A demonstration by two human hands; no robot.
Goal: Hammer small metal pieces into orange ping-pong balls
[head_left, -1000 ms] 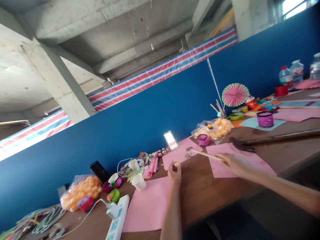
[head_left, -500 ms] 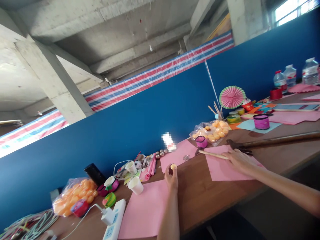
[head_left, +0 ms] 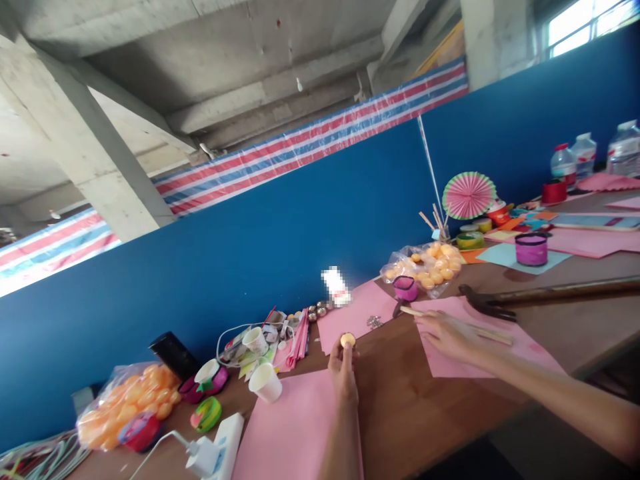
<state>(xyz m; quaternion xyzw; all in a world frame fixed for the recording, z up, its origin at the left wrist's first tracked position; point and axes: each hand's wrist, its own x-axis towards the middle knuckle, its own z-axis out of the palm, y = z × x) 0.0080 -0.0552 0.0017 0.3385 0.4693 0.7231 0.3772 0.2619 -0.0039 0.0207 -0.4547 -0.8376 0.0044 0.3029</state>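
My left hand [head_left: 344,373] is raised over the table with thumb and fingers pinched on a small round yellow piece [head_left: 348,340]. A pink sheet [head_left: 285,427] lies below that wrist. To the right, my right hand [head_left: 447,335] is closed around the pale wooden handle of a small hammer [head_left: 493,334], whose dark head points left. Part of the handle sticks out behind the hand, above another pink sheet [head_left: 450,365]. Between the hands, a little pile of small metal bits [head_left: 374,323] lies on a third pink sheet [head_left: 355,307].
A large claw hammer [head_left: 565,291] lies at right. Bags of orange balls [head_left: 440,263] stand at back and left. A white paper cup [head_left: 266,383], a power strip [head_left: 227,440] and a purple ring-shaped box [head_left: 531,249] are on the table. A blue partition [head_left: 280,247] rises behind.
My right hand has slid left along the small hammer's handle, nearer its head, so the handle's end now shows behind it. The yellow piece has turned to face me more. The view has shifted slightly.
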